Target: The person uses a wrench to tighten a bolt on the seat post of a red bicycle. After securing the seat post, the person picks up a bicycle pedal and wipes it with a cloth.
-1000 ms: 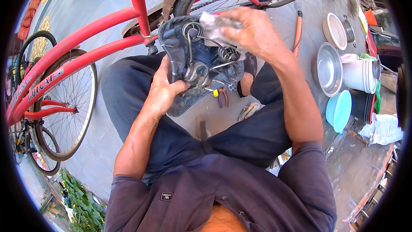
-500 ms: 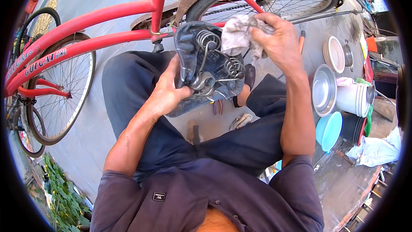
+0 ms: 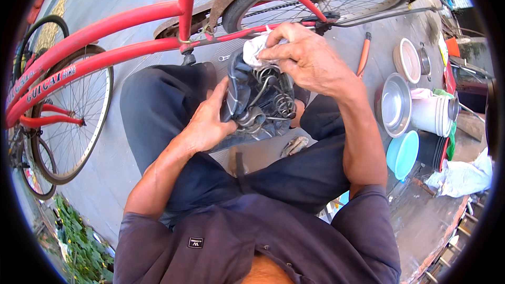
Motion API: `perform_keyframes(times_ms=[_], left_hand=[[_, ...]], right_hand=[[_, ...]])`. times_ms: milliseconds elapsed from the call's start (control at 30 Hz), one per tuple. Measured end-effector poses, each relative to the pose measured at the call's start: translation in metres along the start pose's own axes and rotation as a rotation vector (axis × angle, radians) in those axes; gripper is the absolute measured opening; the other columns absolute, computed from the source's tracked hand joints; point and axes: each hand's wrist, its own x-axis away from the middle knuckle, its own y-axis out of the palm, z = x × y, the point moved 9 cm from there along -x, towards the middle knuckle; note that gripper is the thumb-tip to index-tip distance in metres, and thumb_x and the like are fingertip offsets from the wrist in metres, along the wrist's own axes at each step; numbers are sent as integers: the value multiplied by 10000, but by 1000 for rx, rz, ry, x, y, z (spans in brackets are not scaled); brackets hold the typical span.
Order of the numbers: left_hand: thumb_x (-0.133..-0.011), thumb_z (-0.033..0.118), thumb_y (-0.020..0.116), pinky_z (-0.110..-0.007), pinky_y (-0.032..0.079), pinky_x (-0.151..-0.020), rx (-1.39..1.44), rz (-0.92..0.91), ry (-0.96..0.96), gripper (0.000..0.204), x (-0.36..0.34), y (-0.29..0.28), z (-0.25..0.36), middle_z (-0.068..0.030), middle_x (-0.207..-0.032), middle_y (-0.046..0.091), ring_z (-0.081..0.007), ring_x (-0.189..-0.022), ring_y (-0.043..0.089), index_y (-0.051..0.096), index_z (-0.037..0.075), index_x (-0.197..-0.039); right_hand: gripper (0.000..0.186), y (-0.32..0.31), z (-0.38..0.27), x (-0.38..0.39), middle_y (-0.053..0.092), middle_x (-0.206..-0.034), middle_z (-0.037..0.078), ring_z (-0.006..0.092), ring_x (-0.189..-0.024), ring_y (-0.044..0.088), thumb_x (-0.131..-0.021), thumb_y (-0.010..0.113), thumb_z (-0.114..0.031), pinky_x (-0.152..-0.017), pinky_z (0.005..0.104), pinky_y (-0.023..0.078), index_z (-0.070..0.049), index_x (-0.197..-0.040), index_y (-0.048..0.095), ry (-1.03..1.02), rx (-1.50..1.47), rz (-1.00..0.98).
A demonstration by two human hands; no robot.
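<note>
A black bicycle saddle (image 3: 240,92) is held upside down above my lap, its coil springs (image 3: 284,107) and metal clamp facing up. My left hand (image 3: 206,125) grips its left side, thumb near the clamp and fingers along the outer edge. Bunched in my right hand (image 3: 311,63) is a whitish, stained rag (image 3: 253,50). The fingers pinch it against the far rim of the saddle, just beyond the springs. Part of the saddle's far right side is hidden under the right hand.
A red bicycle frame (image 3: 118,51) crosses in front of me. An orange-handled tool (image 3: 363,56) lies to the right, near a silver basin (image 3: 388,118), a turquoise basin (image 3: 403,155) and stacked white buckets (image 3: 425,113). A crumpled cloth (image 3: 294,147) lies between my legs.
My right hand has moved left and away from me, bringing the rag onto the saddle's far rim. The saddle has tilted and turned slightly in my left hand.
</note>
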Motion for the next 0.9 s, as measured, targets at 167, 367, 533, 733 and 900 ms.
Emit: perform_keyframes(times_ms=[167,367,533,733,900], left_hand=[[-689,-3,643,-337,351,-1081,56,-70,-114,911,13,6,-10,-244,-1353,517,-311,-1292,488,227,-47,-1499],[-679,-41,619,-310,322,-1098,-7,-36,-103,917,20,16,-20,-228,-1371,511,-273,-1299,477,218,-51,-1503],[-697,-104,552,-311,388,-1038,133,174,-68,886,29,-9,2,-180,-1331,532,-245,-1198,534,211,-37,-1512],[-696,-85,587,-320,382,-1048,76,276,68,897,48,-17,15,-192,-1335,524,-250,-1220,523,206,-43,-1507],[-692,-3,692,-346,383,-1052,100,213,65,939,67,-4,23,-185,-1332,514,-264,-1213,518,217,-35,-1502]], right_hand=[[359,29,-4,-3,605,-1013,106,300,-1001,603,-765,543,-9,-819,394,485,-105,-1061,720,6,-21,-96],[322,57,-3,-16,636,-1011,156,337,-1017,615,-720,594,-67,-813,420,489,-119,-1000,747,140,-20,-327],[325,36,-12,-27,641,-1071,181,353,-1045,611,-743,645,-108,-881,439,484,-69,-1056,722,181,-127,123],[479,26,-15,0,634,-1142,230,386,-1105,594,-768,681,-213,-1000,424,447,-1,-1197,644,304,-387,380],[472,37,-35,24,642,-1137,235,388,-1068,616,-770,659,-218,-959,423,473,-9,-1194,647,443,-501,566]])
